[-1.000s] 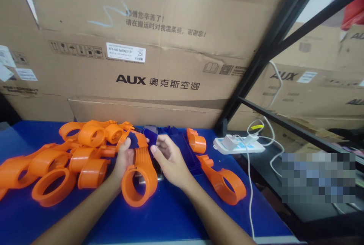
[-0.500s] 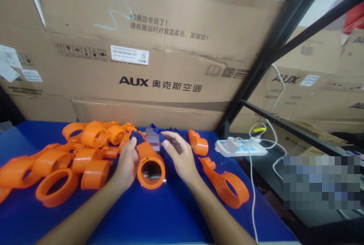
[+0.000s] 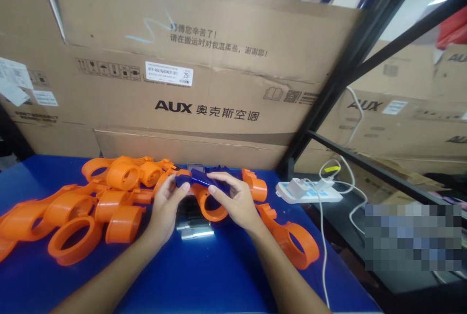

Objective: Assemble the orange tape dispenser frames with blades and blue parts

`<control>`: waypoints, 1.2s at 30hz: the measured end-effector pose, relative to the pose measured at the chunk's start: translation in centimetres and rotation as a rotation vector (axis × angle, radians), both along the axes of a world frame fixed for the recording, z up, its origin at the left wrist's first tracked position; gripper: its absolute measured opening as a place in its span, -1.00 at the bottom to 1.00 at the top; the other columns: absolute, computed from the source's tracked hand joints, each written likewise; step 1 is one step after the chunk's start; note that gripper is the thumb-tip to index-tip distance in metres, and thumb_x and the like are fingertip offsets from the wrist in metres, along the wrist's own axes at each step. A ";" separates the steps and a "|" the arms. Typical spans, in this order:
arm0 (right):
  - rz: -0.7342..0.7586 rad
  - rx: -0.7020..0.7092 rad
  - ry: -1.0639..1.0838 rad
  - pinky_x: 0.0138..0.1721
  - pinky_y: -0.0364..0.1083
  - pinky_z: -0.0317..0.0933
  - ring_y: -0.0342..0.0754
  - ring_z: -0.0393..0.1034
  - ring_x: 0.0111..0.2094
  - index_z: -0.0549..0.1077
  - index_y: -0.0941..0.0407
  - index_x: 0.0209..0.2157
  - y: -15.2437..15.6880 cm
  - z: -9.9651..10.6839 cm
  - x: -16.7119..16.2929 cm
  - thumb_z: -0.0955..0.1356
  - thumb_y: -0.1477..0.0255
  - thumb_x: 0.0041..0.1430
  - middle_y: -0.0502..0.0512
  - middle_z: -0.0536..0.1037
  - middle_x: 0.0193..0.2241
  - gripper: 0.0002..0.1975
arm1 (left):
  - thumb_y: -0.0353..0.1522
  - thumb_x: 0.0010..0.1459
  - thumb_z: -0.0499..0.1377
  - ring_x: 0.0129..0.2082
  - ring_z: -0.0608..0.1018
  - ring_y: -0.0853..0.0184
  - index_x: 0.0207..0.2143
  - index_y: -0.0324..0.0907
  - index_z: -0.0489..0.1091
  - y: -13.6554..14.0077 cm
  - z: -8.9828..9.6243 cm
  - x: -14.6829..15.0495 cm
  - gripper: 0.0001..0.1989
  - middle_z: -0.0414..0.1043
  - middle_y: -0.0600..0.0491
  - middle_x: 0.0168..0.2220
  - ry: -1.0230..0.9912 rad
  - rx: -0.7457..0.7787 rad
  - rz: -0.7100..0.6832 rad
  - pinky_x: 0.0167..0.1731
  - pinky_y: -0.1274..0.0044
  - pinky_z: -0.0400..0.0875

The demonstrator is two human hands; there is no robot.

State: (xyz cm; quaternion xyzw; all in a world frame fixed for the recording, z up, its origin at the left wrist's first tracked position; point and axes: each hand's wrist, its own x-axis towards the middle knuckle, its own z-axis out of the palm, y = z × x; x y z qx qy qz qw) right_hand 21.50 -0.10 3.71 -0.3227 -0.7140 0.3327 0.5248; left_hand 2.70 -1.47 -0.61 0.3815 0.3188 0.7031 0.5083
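Observation:
My left hand is closed on the dark blue end of an orange tape dispenser, thumb on top. The dispenser's ring hangs below, between my hands and partly behind my right fingers. My right hand grips a long, shiny blue plastic piece, fingers along its top and thumb underneath. One end of this piece meets the blue end in my left hand; whether they are joined, I cannot tell. Just behind the hands is a dark, flat, phone-like object, mostly hidden.
Several orange tape dispensers are heaped on the blue tabletop at left. Another dispenser lies right of my forearm. A white power strip with plugs and cables is at the right edge. Large cardboard boxes stand behind, beside a black rack post.
My hands have come together. The orange ring has swung right, and my right hand now holds the long blue piece against the dispenser's blue end. The view has shifted slightly.

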 end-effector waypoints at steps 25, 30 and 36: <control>0.007 0.199 -0.363 0.20 0.23 0.35 0.20 0.49 0.14 0.41 0.00 0.25 0.0 0.3 1.6 0.54 0.23 0.17 0.20 0.56 0.15 -0.36 | -0.28 0.11 0.41 0.29 0.44 -0.04 0.18 -0.07 0.44 0.1 -0.7 -0.6 -0.43 0.46 -0.15 0.25 -0.123 0.092 -0.103 0.25 0.17 0.37; -0.106 0.501 -0.560 0.03 0.20 0.44 0.18 0.51 -0.04 0.36 -0.03 0.33 0.3 -0.7 1.5 0.50 0.22 0.23 0.22 0.59 -0.03 -0.33 | -0.25 0.09 0.44 0.29 0.45 0.01 0.17 -0.07 0.40 0.3 -0.3 -0.7 -0.41 0.45 -0.14 0.25 0.047 0.099 -0.012 0.29 0.20 0.30; -0.161 0.663 -0.634 -0.04 0.21 0.43 0.18 0.45 -0.08 0.31 -0.06 0.37 0.7 -1.0 1.7 0.46 0.25 0.31 0.24 0.54 -0.10 -0.35 | -0.25 0.03 0.48 0.13 0.56 0.06 0.10 -0.03 0.38 0.1 0.2 -0.9 -0.41 0.53 -0.05 0.12 0.235 0.120 0.141 0.16 0.26 0.42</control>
